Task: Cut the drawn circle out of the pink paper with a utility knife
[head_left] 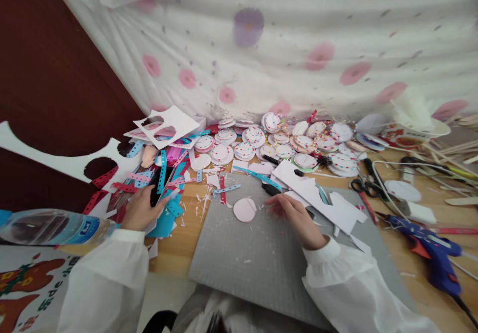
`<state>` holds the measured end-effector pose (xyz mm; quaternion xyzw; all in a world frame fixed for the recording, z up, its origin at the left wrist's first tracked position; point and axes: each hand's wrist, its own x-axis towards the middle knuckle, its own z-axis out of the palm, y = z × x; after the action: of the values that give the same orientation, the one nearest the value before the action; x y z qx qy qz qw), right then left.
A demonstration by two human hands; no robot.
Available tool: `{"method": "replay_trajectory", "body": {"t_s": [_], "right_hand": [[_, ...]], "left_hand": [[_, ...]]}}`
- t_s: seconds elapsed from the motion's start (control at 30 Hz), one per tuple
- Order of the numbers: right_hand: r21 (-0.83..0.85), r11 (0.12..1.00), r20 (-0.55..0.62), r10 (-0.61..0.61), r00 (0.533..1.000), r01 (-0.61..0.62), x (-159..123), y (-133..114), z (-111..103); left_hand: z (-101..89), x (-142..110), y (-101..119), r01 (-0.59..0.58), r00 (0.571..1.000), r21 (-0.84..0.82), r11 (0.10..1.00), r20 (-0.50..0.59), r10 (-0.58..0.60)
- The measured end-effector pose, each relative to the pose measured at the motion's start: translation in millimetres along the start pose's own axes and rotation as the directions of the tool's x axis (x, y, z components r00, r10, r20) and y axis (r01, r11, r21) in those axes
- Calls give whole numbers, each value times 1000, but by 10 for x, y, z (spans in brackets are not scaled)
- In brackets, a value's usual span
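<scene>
My left hand (pixel 141 207) is at the left among coloured paper scraps. Its fingers and thumb close around the lower end of a flat black object that looks like a phone (pixel 154 193), partly covered by a blue dotted strip (pixel 162 171). On the grey cutting mat (pixel 239 263) lies a small pale paper disc (pixel 244 209). Just right of the disc, my right hand (pixel 295 216) hovers low over the mat, fingers stretched out and nothing visible in them. A black-handled tool (pixel 271 189) rests beyond its fingertips, partly hidden by white paper offcuts (pixel 317 196).
Stacked dotted paper discs (pixel 244 150) line the back against a flowered curtain (pixel 246 74). A water bottle (pixel 56 227) lies at left, near a large cut-out sheet (pixel 67 156). Scissors (pixel 366 187), a blue glue gun (pixel 425 246), a paper bowl (pixel 411 135) and wooden sticks (pixel 455 154) are at right.
</scene>
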<state>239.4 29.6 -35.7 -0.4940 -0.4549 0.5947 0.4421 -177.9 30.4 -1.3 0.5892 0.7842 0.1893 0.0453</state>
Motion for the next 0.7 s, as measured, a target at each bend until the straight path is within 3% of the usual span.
{"method": "replay_trajectory", "body": {"t_s": [0.07,0.17,0.23,0.33,0.4,0.47,0.57,0.7], "right_hand": [[14,999,123,30,992,-32,3,-147,29],[51,995,316,70,946,-91,-65,-319,148],[21,990,413,121,903,-142,-160,-352,257],[-47,972,534,218,817,-229,-358,-281,386],[-56,964,563,247,789,-261,-498,-203,421],[-42,961,548,250,798,-273,-619,-138,426],[35,961,459,229,858,-275,-730,-89,420],[157,963,312,161,936,-218,-722,-112,425]], "left_hand": [[-12,-195,358,-25,996,-319,948,74,51],[58,-503,997,103,951,-755,647,265,157],[140,-675,1380,227,893,-865,448,368,258],[260,-869,1750,344,848,-887,308,434,305],[316,-970,1847,366,850,-888,279,441,290],[348,-1050,1861,373,852,-886,275,445,277],[346,-1109,1823,365,859,-890,275,435,269],[213,-1032,1778,244,914,-923,298,321,246]]}}
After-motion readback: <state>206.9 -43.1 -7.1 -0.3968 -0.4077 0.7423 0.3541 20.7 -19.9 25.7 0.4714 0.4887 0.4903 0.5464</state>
